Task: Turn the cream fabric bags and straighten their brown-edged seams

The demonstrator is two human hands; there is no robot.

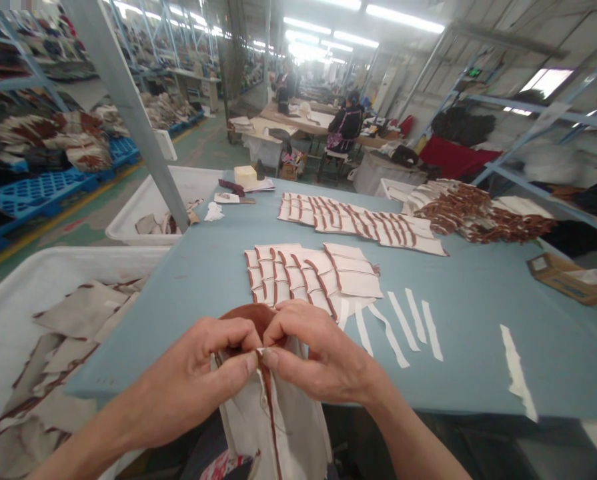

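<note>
My left hand (203,373) and my right hand (318,353) meet at the near edge of the blue table (478,320). Both pinch the top of a cream fabric piece with brown trim (278,413), thumbs and forefingers pressed together at its brown seam. The piece hangs down below the table edge. Just beyond my hands lies a fanned stack of similar cream pieces with brown edges (308,277). Several white paper strips (403,320) lie to the right of it.
A longer row of trimmed pieces (358,223) and a brown-and-cream heap (478,210) lie farther back. White bins with fabric scraps (53,333) stand at left, behind a grey post (128,107). A cardboard box (563,273) sits at right. A seated person (345,127) works in the distance.
</note>
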